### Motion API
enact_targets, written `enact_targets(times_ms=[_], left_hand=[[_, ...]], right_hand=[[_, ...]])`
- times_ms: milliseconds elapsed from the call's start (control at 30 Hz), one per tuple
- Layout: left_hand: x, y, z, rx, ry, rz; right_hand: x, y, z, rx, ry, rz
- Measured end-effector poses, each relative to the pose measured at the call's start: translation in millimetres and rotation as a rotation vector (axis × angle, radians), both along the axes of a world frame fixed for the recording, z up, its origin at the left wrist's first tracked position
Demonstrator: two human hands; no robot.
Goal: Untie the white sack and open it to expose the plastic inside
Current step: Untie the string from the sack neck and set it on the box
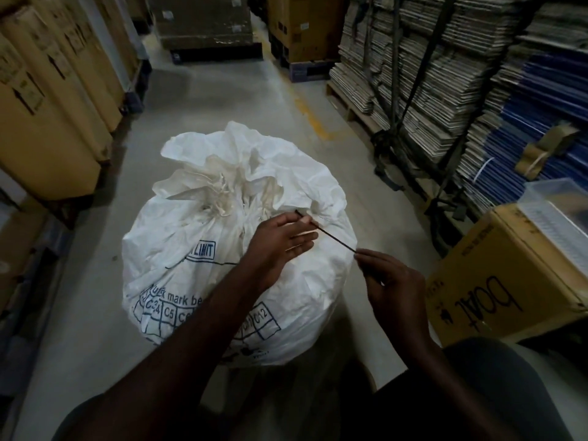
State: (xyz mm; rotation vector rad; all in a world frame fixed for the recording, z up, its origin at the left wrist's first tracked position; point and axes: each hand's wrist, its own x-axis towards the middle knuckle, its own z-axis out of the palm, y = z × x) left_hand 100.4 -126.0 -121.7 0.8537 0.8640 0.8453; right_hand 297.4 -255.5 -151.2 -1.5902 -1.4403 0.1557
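Observation:
A large white woven sack (pixel 178 259) with blue printing stands on the floor in front of me, its top gathered into a bunch with knotted white ties (pixel 219 195). A thin black tie (pixel 331 235) stretches taut across the sack's upper right. My left hand (pixel 280 240) pinches its far end by the sack's folds. My right hand (pixel 391 281) pinches the near end at the sack's right side. No plastic inside the sack shows.
Tall cardboard cartons (pixel 47 116) line the left. Strapped stacks of flattened cardboard on a pallet (pixel 423 81) fill the right. A brown box marked "boat" (pixel 496 278) sits close to my right hand. A grey concrete aisle (pixel 222 100) runs ahead to more boxes.

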Motion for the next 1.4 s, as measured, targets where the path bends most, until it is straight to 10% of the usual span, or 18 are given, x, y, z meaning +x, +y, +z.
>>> enact_targets(times_ms=[367, 633, 833, 1400], left_hand=[[-17, -26, -1, 0.066, -0.02, 0.201], [32, -35, 28, 0.487, 0.132, 0.474], [89, -47, 46, 0.566, 0.111, 0.387], [342, -64, 75, 0.821, 0.382, -0.024]], right_hand=[[18, 13, 14, 0.055, 0.283, -0.045], [43, -7, 56, 0.093, 0.155, -0.056], [93, -50, 84, 0.048, -0.124, -0.123], [270, -156, 87, 0.075, -0.162, -0.521]])
